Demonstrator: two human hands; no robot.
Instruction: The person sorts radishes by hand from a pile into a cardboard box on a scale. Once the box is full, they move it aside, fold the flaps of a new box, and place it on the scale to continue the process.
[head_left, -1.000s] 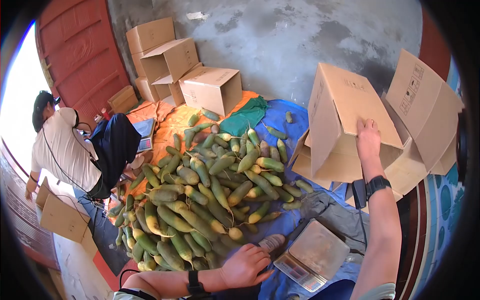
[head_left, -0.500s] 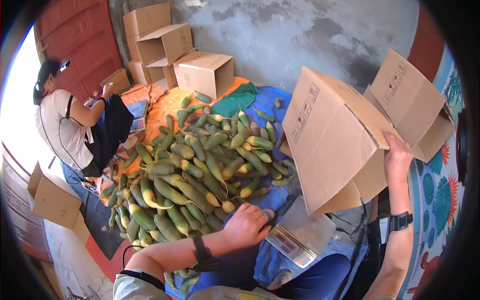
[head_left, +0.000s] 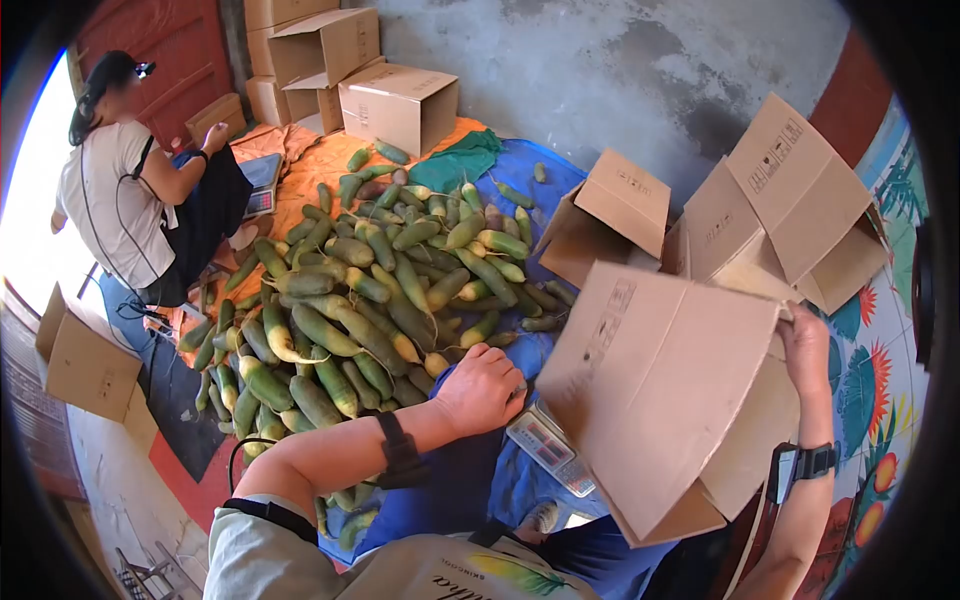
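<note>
My right hand grips the upper edge of a cardboard box, which tilts over the flat plate of a digital scale and hides most of it. My left hand is closed, fingers curled down above my knee, between the scale and the radishes; whatever it may hold is hidden. Beside it lies a big heap of long green radishes, some with pale yellowish tips.
Another person sits at the left beside a second scale. Open boxes stand by the wall, behind my box, at the right and at the left. Orange and blue sheets lie under the radishes.
My right hand has brought the box down and nearer, over the scale, uncovering another open box behind it. My left hand has shifted slightly left and up. The view has shifted a little.
</note>
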